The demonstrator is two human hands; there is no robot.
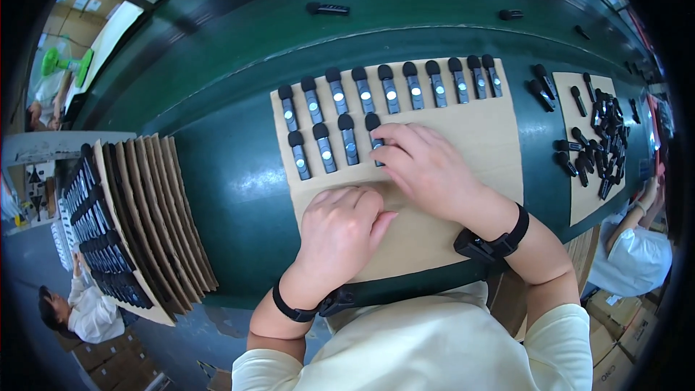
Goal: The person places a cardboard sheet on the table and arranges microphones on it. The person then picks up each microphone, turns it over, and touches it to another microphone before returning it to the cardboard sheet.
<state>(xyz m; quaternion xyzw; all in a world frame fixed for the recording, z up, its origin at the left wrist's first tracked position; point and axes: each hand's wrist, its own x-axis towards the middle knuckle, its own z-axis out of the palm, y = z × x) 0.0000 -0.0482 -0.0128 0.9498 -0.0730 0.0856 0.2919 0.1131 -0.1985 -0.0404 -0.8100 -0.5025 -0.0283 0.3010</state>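
My right hand (427, 166) grips the small black clip-on microphone (373, 124) at the right end of the second row, finger and thumb at its body. The foam top shows; the lower part is partly covered. My left hand (340, 228) is curled just below that row, knuckles up and thumb to the right; whatever its fingers hold is hidden. Under both hands lies a brown cardboard sheet (470, 137). Along its far edge runs a longer row of like microphones (391, 90), foam tops pointing away, each with a bright round spot.
Upright cardboard sheets (156, 210) stand stacked at the left, microphones on the outermost one. At the right, another sheet (579, 203) carries a heap of loose microphones (608, 137). A few more lie on the green bench (232, 181). Co-workers sit at the far left and right.
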